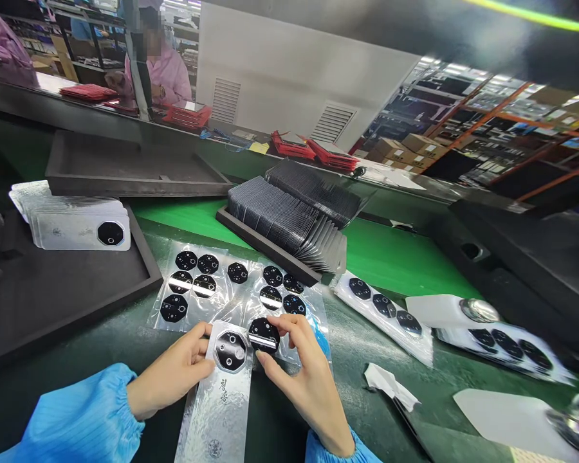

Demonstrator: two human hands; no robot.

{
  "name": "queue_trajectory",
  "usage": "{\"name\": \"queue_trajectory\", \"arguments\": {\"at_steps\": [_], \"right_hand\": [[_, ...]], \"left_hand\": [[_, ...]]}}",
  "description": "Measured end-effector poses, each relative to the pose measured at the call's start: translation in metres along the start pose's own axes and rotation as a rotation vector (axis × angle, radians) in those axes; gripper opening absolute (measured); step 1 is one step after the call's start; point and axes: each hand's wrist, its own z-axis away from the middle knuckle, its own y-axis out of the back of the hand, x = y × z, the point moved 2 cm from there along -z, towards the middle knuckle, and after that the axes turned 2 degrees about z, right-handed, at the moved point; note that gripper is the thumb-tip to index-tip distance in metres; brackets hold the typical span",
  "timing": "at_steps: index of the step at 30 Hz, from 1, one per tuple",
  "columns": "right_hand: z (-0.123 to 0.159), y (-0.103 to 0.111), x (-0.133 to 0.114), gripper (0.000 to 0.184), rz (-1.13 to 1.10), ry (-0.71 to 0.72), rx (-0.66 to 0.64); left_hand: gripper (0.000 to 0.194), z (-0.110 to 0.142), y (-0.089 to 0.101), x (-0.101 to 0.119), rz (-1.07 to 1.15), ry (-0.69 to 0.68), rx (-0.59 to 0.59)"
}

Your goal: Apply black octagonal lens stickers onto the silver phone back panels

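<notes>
Between the thumb and fingers of my left hand (168,376) is the upper left edge of a silver phone back cover (226,399), with an octagonal camera area at its top and dark lettering below. My right hand (309,370) pinches a black octagonal camera lens cover (264,334) by its right side. It sits right beside the back cover's upper corner; whether the two touch, I cannot tell. Beyond my hands, several similar black lens covers (174,308) lie on clear plastic film (231,302) on the dark green table.
At left, a black tray (77,302) bears a fanned stack of silver back covers (77,222). Behind stands a tray of thin dark sheets (280,218). To the right are bagged lens covers (383,305), white-bodied metal-topped bottles (502,418) and a crumpled wipe (390,386). A co-worker (168,74) sits opposite.
</notes>
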Motion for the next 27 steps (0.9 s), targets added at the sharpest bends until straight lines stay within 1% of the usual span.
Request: {"name": "queue_trajectory", "arguments": {"at_steps": [9, 13, 19, 27], "right_hand": [[0.000, 0.000, 0.000, 0.032, 0.002, 0.000, -0.001], [0.000, -0.001, 0.000, 0.032, -0.013, -0.004, -0.006], [0.000, -0.002, 0.001, 0.033, -0.012, 0.000, -0.003], [-0.002, 0.000, -0.001, 0.031, -0.005, 0.005, 0.009]], "left_hand": [[0.028, 0.001, 0.000, 0.000, 0.025, -0.004, -0.011], [0.030, 0.001, 0.000, 0.000, 0.012, 0.009, -0.006], [0.038, 0.001, -0.002, 0.007, 0.017, 0.054, 0.035], [0.037, 0.004, -0.004, 0.016, 0.000, 0.089, 0.043]]}}
